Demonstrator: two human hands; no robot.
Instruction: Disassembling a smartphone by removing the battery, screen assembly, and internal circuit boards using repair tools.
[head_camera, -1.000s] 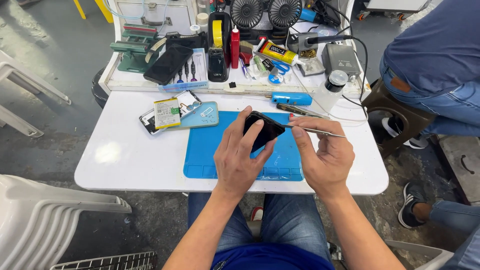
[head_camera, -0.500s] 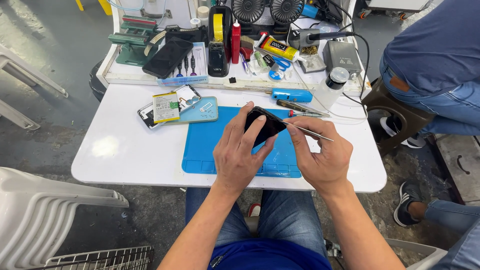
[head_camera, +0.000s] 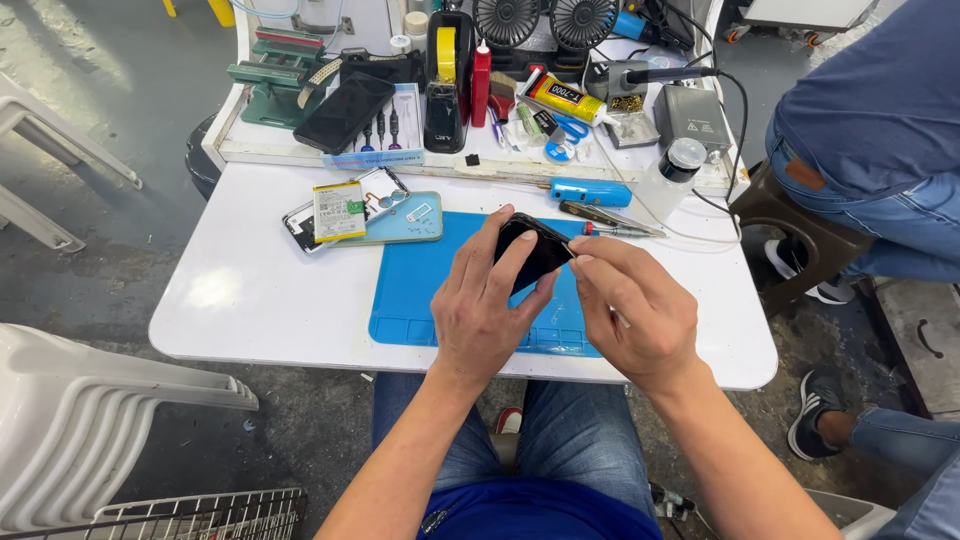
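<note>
Between both hands' fingers (head_camera: 515, 262), black phone (head_camera: 537, 250).

The person is wearing blue denim jeans (head_camera: 580, 450), faded paler along the thighs, with creases running across the fabric near the knees. A bright blue top (head_camera: 540, 510) is showing at the bottom edge of the view, and a small dark zip pull or tag is hanging at its left edge. Both forearms are showing bare, with no sleeves reaching them, so the top is leaving them uncovered down to the wrists. The left hand (head_camera: 485, 310) and the right hand (head_camera: 635, 315) are wearing no gloves, and no rings, watch or wristbands are showing on the 2 hands. The nails are looking short and unpainted.
</note>
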